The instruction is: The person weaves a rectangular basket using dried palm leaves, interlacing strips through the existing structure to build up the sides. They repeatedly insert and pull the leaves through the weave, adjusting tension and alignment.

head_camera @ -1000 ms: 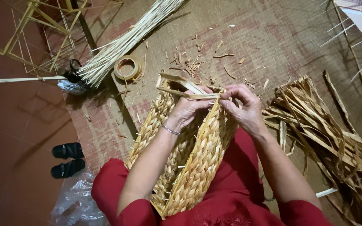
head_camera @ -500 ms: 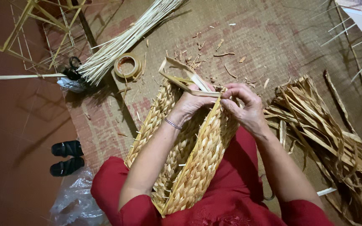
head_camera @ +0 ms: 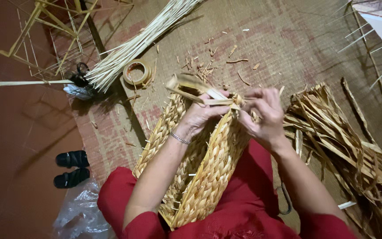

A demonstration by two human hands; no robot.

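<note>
The woven basket (head_camera: 208, 163) lies across the person's lap, over the red clothing, w/ its open rim end out toward the mat (head_camera: 288, 40) and its base end near the body. Left hand (head_camera: 200, 116) is curled over the rim, fingers pressed together round the near edge and a flat strand (head_camera: 200, 94). Right hand (head_camera: 264, 116) pinches that strand's end at the rim, thumb & forefinger closed on it.

Judgement: the step is working the strand into the rim. To do it well, the left hand should keep the rim steady and the strand flat, not twisted, while the right pulls it snug w/o kinking; tension even w/ the neighbouring plaits.

The basket's long axis runs from lower left, at the lap, up to the right toward the hands; the rim points away from the person. Loose dry strips (head_camera: 341, 146) lie just right of it, a tape roll (head_camera: 137, 72) and reed bundle (head_camera: 142, 42) further off.
</note>
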